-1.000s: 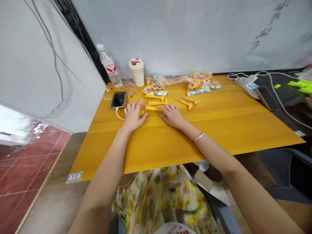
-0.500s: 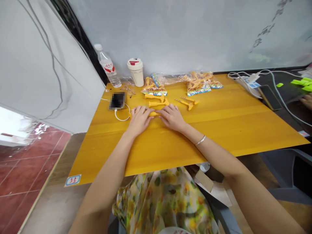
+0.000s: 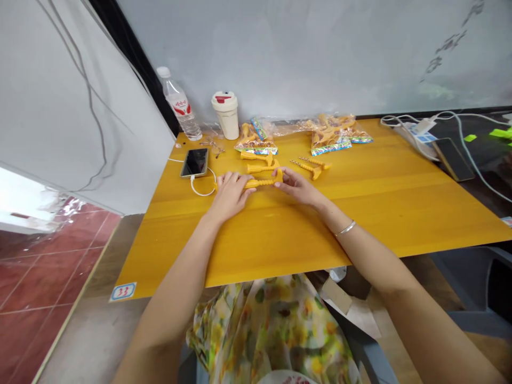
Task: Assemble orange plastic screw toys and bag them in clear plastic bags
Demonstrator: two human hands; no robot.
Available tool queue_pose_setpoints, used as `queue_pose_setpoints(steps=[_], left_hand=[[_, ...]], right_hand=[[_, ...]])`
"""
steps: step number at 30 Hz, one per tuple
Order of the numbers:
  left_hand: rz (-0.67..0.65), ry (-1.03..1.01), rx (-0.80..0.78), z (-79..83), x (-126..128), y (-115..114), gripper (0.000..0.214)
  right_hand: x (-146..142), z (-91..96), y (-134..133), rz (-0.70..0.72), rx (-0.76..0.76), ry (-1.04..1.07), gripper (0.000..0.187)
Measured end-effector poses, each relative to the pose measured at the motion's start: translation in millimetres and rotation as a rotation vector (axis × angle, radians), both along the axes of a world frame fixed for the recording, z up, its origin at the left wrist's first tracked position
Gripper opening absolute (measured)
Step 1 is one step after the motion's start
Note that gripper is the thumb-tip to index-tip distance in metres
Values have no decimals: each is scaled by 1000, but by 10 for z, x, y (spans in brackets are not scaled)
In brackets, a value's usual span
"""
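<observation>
The left hand (image 3: 230, 196) was curled over one end of a yellow plastic threaded rod (image 3: 260, 183), while the fingertips (image 3: 280, 174) of the right hand (image 3: 299, 188) pinched its other end. Neither hand was spread, and the rod bridged the narrow gap between them, near the middle of the yellow wooden table (image 3: 320, 224) and closer to its back edge. Just beyond it lay two T-shaped yellow pieces (image 3: 260, 162), so a slip from that light pinch could have knocked the rod against them. Beside the left hand, a white charging cable (image 3: 203, 188) looped from a smartphone (image 3: 195, 162); a sideways pull could have snagged it and dragged the phone. Two more threaded pieces (image 3: 310, 167) lay to the right, and printed plastic bags (image 3: 332, 136) sat along the back edge, where a careless reach could have disturbed them.
</observation>
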State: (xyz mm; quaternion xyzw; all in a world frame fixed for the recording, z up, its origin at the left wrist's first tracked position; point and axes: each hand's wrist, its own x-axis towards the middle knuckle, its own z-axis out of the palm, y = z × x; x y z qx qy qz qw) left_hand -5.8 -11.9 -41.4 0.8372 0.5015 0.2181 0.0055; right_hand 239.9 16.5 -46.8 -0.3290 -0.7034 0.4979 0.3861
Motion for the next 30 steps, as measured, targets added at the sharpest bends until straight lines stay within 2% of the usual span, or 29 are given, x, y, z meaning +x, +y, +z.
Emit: queue_pose_setpoints(steps=[3,8,12,14,16,18,20,22,25,28,30], left_hand=[[-17,-65,-46,-15,-10,14,37],[-26,-293,-120,47,21,-15,31],[-22,-638,-246,99,-48,9,34],[28,-821,-273,85,-150,75,36],[129,-973,-180,48,-270,168,34],[244,-1051,-8,0,-379,261,31],[322,-1075,116,-50,-462,333,27],[372,-1040,172,-96,-515,373,25],[492,-865,166,-137,-549,378,26],[643,-688,53,-115,-535,343,32],[696,-584,-30,-80,-509,317,36]], right_hand=[[50,54,-1,25,259,-104,11],[86,40,-14,-63,613,-367,20],[142,61,-35,-162,885,-526,28],[221,91,-8,-275,950,-526,27],[342,122,55,-444,943,-506,26],[493,142,147,-631,897,-506,26],[664,135,251,-772,835,-541,27],[850,94,354,-863,764,-587,28],[1150,-24,499,-951,645,-617,28],[1435,-173,643,-1063,494,-587,26],[1577,-266,735,-1122,416,-547,26]])
